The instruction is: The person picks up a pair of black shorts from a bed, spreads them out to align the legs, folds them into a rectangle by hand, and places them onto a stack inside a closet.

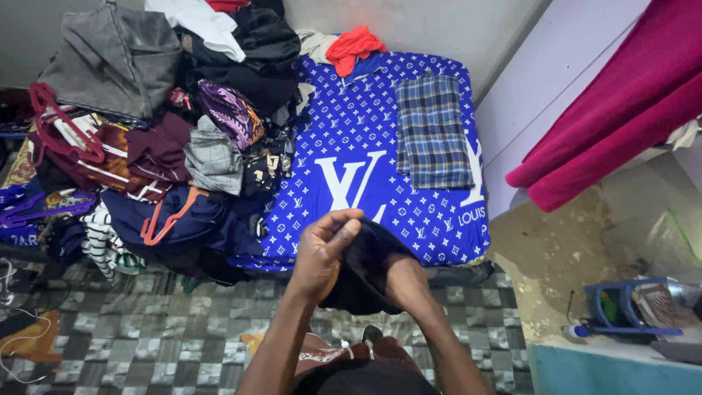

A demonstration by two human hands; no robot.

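My left hand (322,252) grips the top edge of a dark garment (369,256), thumb and fingers pinched on the cloth. My right hand (406,281) is closed on the same garment lower down, partly wrapped in its fabric. I hold it over the near edge of a bed with a blue patterned sheet (351,132). A folded blue plaid cloth (433,132) lies flat on the sheet, further back to the right.
A big heap of mixed clothes and hangers (161,146) covers the bed's left half. A red garment (355,45) lies at the bed's far end. A maroon curtain (621,110) hangs at right. A blue rack (632,307) stands lower right on the checkered floor (161,344).
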